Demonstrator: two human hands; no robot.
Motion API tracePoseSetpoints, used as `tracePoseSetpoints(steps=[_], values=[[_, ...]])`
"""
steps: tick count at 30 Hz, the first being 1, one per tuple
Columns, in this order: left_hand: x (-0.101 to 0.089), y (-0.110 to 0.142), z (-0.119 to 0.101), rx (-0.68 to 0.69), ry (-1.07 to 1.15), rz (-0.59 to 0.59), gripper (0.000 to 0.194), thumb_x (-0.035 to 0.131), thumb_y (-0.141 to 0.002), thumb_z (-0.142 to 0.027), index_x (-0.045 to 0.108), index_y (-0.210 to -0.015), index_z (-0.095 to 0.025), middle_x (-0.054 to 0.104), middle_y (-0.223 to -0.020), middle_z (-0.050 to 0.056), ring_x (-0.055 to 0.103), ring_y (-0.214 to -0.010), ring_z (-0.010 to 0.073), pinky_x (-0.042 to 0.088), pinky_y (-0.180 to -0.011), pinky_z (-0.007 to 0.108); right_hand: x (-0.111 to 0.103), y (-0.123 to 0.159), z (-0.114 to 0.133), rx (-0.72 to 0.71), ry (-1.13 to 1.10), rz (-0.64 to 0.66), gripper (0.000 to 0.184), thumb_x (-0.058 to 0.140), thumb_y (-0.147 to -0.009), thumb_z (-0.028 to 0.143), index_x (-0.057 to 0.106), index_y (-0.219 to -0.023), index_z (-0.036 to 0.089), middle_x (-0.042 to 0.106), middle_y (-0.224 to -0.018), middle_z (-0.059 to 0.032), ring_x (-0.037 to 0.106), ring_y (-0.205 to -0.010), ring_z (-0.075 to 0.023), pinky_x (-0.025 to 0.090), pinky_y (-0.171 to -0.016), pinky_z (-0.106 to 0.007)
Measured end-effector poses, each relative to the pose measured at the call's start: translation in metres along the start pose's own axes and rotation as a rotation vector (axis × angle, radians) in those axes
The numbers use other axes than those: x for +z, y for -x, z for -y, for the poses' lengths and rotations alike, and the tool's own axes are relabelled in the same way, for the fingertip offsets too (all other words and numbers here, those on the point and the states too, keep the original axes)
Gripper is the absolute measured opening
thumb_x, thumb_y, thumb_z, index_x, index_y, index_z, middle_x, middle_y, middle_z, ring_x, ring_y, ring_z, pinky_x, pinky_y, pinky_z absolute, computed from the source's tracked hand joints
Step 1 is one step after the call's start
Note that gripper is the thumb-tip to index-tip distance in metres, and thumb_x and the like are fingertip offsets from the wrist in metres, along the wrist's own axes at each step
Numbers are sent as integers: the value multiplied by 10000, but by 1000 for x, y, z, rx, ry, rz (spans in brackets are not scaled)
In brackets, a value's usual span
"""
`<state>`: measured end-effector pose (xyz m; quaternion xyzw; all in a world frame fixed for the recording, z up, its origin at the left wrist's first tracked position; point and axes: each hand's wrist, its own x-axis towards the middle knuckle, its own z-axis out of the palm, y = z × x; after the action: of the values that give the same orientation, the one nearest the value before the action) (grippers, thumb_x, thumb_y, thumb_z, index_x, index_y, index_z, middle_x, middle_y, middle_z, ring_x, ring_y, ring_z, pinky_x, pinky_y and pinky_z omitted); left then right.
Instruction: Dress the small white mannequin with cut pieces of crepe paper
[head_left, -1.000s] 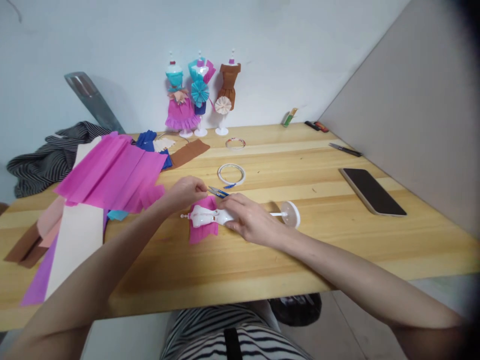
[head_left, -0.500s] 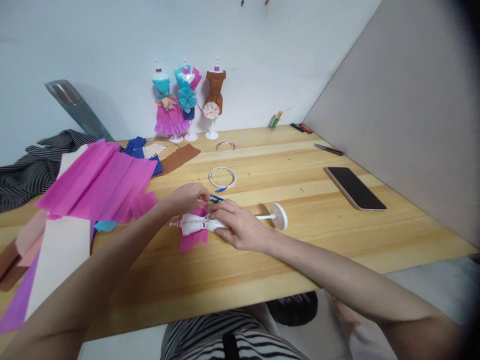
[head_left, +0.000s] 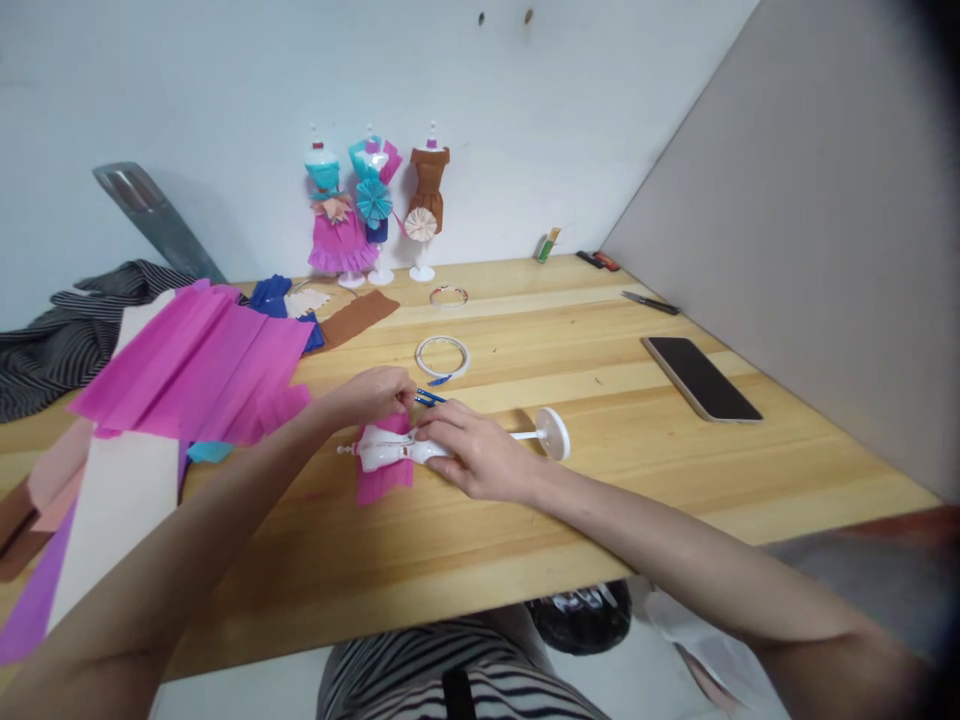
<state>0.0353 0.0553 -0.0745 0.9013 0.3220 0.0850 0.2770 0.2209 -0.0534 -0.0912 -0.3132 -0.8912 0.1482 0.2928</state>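
Observation:
A small white dress-form mannequin [head_left: 386, 449] lies on its side along the table, its neck to the left and its round base [head_left: 553, 434] to the right. Under its torso is a piece of pink crepe paper [head_left: 384, 486]. My right hand [head_left: 480, 452] is closed over the mannequin's lower body. Just above the torso, my left hand [head_left: 379, 392] has its fingers pinched together; what they hold, if anything, is hidden. A slim blue two-pronged thing [head_left: 430, 397] lies between my hands, its kind unclear.
Behind my hands are a white tape roll [head_left: 442, 357] and a smaller ring [head_left: 448, 296]. Pink crepe paper [head_left: 202, 370] is heaped at left. Dressed mannequins [head_left: 429, 190] stand along the wall. A phone [head_left: 701, 378] and a dark pointed tool [head_left: 651, 302] lie at right.
The view has shifted slightly. Both hands and the mannequin keep nearly the same positions relative to each other.

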Motion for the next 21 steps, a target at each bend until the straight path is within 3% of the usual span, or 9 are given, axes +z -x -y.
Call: tracePoseSetpoints(steps=[7, 13, 21], values=[[-9, 0, -8, 22, -39, 84, 189, 486, -682, -105, 663, -674, -172, 637, -650, -13, 518, -625, 115, 364, -603, 215, 0, 0, 0, 5, 14, 15, 233, 564, -831, 153, 583, -1064, 162, 623, -1068, -119, 541, -1008, -248, 495, -871, -427], [-10, 5, -6, -36, 223, 68, 319, 521, -709, -130, 698, -969, -178, 592, -660, -35, 507, -614, 102, 393, -584, 202, 1, 1, -2, 4, 0, 3, 250, 573, -830, 157, 586, -1079, 152, 621, -1072, -123, 535, -1010, -246, 491, -882, -428], [-8, 9, -7, -88, 383, 16, 329, 566, -719, -155, 687, -1025, -141, 603, -658, -28, 519, -592, 99, 405, -562, 211, -2, -1, 0, 15, -13, 21, 258, 567, -828, 148, 586, -1085, 165, 623, -1070, -119, 542, -1008, -245, 490, -881, -430]])
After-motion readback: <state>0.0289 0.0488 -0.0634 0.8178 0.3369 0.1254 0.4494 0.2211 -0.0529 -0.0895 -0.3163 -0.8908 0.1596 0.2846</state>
